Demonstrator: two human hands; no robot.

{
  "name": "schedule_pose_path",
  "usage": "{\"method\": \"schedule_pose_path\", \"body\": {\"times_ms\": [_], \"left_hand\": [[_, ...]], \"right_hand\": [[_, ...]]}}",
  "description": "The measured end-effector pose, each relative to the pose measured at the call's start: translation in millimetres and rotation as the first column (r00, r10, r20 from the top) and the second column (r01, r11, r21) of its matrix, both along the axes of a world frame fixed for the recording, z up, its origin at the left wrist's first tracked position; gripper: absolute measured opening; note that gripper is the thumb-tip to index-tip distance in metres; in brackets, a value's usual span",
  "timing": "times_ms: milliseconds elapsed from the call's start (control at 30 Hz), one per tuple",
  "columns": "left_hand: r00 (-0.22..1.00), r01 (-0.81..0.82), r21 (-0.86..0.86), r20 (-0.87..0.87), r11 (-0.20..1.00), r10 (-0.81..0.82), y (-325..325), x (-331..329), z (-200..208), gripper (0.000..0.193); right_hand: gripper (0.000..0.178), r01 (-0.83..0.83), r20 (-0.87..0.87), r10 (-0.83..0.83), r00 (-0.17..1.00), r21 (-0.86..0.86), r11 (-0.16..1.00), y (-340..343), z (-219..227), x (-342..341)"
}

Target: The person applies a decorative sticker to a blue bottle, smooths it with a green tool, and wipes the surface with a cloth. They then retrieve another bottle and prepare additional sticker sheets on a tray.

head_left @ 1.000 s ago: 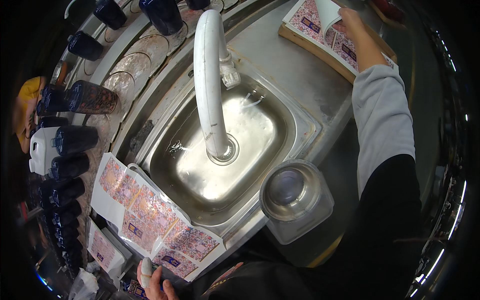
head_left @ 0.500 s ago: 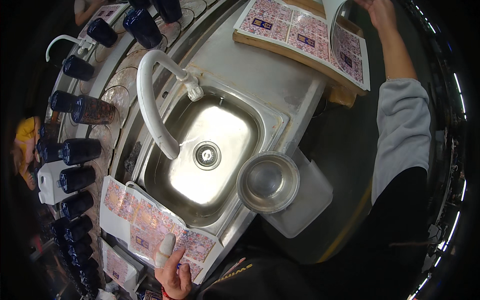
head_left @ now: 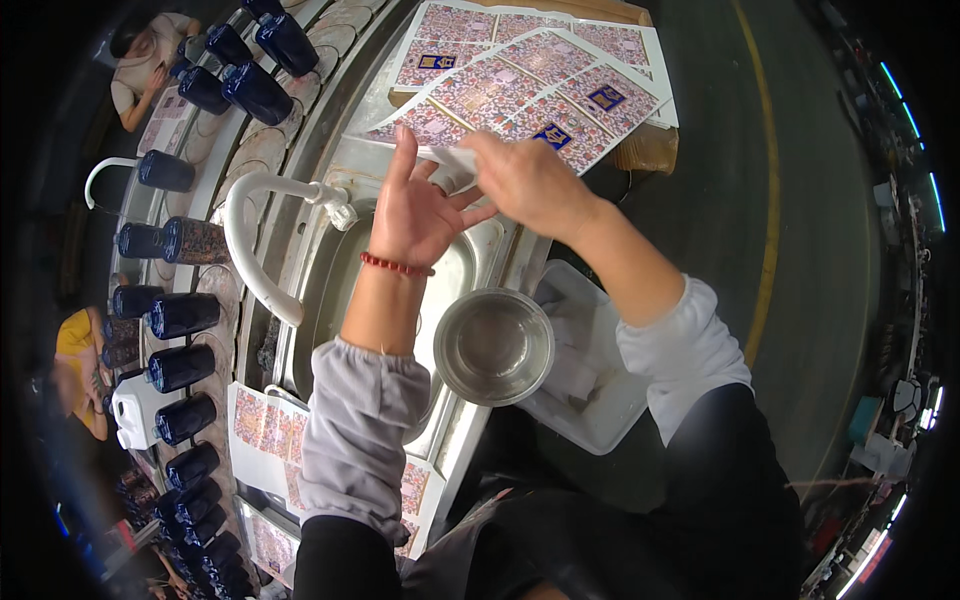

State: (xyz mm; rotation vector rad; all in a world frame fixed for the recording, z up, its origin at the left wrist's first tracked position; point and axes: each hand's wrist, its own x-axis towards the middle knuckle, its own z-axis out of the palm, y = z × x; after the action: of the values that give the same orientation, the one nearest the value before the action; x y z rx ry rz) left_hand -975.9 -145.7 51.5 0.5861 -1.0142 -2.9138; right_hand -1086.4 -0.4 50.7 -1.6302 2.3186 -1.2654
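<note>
A floral printed sheet (head_left: pixel 520 90) with blue label patches lies slanted over a stack of similar sheets (head_left: pixel 440 30) beyond the sink. My right hand (head_left: pixel 535 185) has closed fingers at the sheet's near edge, pinching it. Just left of it, my left hand (head_left: pixel 420 215) is held palm up under that edge with its fingers spread; a red bead bracelet (head_left: pixel 398 265) circles the wrist. Some left fingertips are hidden behind the sheet and my right hand. Beneath my forearms are the steel sink (head_left: pixel 340 270) and a round metal bowl (head_left: pixel 493 347) at its right rim.
A white curved faucet (head_left: pixel 240 240) rises at the sink's left. Dark blue bottles (head_left: pixel 185 315) line a conveyor farther left, with co-workers (head_left: pixel 80 360) beyond. Another printed sheet (head_left: pixel 262 425) lies by the sink's near end. A translucent plastic bin (head_left: pixel 600 420) sits below the bowl.
My left hand has left the sheet near the sink and come forward beside my right. My right hand has moved in from the far right, and the top sheet now lies slanted toward me.
</note>
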Motion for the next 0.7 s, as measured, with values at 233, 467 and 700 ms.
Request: {"method": "schedule_pose_path", "body": {"times_ms": [233, 467, 700], "left_hand": [[0.899, -0.248, -0.1, 0.348, 0.964, 0.268, 13.2, 17.7, -45.2, 0.041], [0.934, -0.283, -0.129, 0.19, 0.95, 0.303, 1.4, 56.1, -40.9, 0.04], [0.981, -0.189, -0.026, 0.036, 0.982, 0.19, 16.7, 138.3, -5.2, 0.053]], "right_hand": [[0.026, -0.085, 0.003, 0.087, 0.996, -0.196, 0.977, 64.4, -34.5, 34.0], [0.083, 0.698, 0.952, 0.14, -0.271, 0.094, 0.71, 153.2, -96.5, -77.1], [0.044, 0.814, 0.973, 0.01, 0.231, -0.199, 0.546, 182.6, -53.2, -89.2]]}}
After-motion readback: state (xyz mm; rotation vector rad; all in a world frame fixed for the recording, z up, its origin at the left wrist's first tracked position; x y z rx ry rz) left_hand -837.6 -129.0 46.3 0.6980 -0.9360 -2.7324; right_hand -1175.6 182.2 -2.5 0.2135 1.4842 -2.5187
